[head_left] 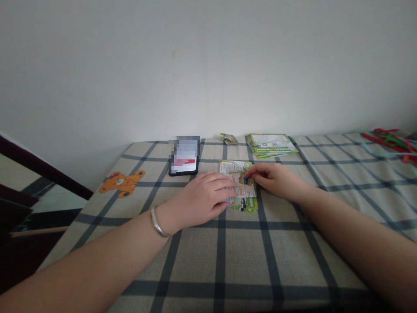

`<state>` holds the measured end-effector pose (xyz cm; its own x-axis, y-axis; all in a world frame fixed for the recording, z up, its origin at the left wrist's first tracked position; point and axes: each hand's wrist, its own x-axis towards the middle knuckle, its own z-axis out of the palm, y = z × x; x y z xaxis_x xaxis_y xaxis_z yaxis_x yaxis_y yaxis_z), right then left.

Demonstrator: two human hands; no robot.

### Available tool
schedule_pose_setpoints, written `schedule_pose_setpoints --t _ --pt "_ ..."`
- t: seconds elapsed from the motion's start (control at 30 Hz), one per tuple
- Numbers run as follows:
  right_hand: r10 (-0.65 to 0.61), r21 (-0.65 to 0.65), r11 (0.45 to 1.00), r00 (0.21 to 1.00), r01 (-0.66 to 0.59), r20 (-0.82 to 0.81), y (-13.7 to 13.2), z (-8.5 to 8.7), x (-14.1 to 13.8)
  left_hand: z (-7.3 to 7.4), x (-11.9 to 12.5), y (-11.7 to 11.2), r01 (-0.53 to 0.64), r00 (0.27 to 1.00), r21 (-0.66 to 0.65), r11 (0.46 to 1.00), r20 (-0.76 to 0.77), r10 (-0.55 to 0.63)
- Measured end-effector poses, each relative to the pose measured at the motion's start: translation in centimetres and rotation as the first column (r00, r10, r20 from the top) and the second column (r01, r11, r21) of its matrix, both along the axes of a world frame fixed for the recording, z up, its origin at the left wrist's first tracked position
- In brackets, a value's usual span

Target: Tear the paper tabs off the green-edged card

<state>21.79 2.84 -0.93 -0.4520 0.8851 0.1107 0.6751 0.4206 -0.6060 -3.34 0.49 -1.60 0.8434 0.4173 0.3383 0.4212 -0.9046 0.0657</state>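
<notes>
Printed green-and-white leaflets point(239, 190) lie in a small overlapping pile on the checked cloth before me. My left hand point(206, 195), with a silver bangle at the wrist, rests on the pile's left side, fingers stretched out and flat. From the right, my right hand point(273, 179) pinches or presses a small dark piece with an orange edge point(245, 178) on the top leaflet. Whether that piece is a sticker, a card or something else I cannot make out. The right thumb and forefinger are close together at its edge.
A phone point(184, 156) lies at the back left, partly pixelated. Behind the leaflets are a small crumpled packet point(229, 139) and a stack of similar leaflets point(272, 144). A bear figure point(123, 183) shows at left, tangled coloured strips point(392, 143) at far right. A wall point(208, 65) bounds the back.
</notes>
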Motion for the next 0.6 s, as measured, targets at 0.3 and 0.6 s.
schedule_pose_setpoints --t 0.3,0.6 --pt "0.066 0.036 0.997 0.997 -0.067 0.031 -0.23 0.06 0.01 -0.02 -0.08 0.03 -0.069 0.998 0.025 0.997 0.000 0.069" --pt "0.217 0.271 0.931 0.968 -0.243 0.124 -0.04 -0.05 0.36 -0.06 -0.28 0.00 -0.068 0.998 -0.024 0.997 0.004 0.068"
